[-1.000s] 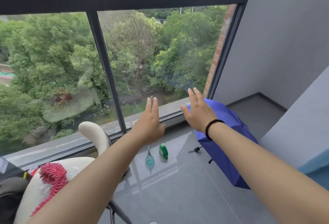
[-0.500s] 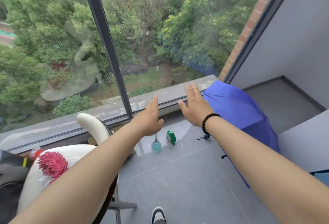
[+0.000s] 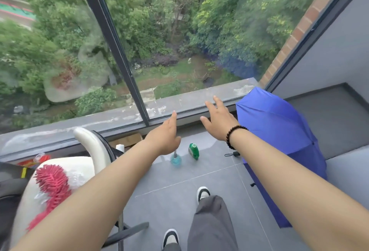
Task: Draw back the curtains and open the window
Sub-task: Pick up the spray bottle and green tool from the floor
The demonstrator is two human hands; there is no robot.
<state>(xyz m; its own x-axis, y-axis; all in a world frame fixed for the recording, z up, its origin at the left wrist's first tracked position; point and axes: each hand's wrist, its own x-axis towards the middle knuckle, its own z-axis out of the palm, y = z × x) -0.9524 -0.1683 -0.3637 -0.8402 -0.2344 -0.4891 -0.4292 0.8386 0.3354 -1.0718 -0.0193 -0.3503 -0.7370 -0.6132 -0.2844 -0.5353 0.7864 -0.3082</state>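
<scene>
A large window with a dark frame fills the upper view; its vertical mullion [image 3: 117,51] runs down to the grey sill [image 3: 189,101]. Trees show through the glass. No curtain is in sight. My left hand [image 3: 165,137] is stretched forward, flat and empty, just below the foot of the mullion. My right hand [image 3: 218,121], with a dark bead bracelet at the wrist, reaches toward the lower frame with fingers spread and holds nothing. Neither hand clearly touches the frame.
An open blue umbrella [image 3: 279,141] lies on the floor at the right. A green bottle [image 3: 194,151] and a blue-tinted bottle [image 3: 176,159] stand on the grey tiles below my hands. A white chair [image 3: 89,151] with a red duster [image 3: 52,182] is at the left. My feet show below.
The view has tilted downward, so the upper window bar is gone and my legs and shoes appear. Both hands stay stretched forward and open, now lower against the window's bottom frame.
</scene>
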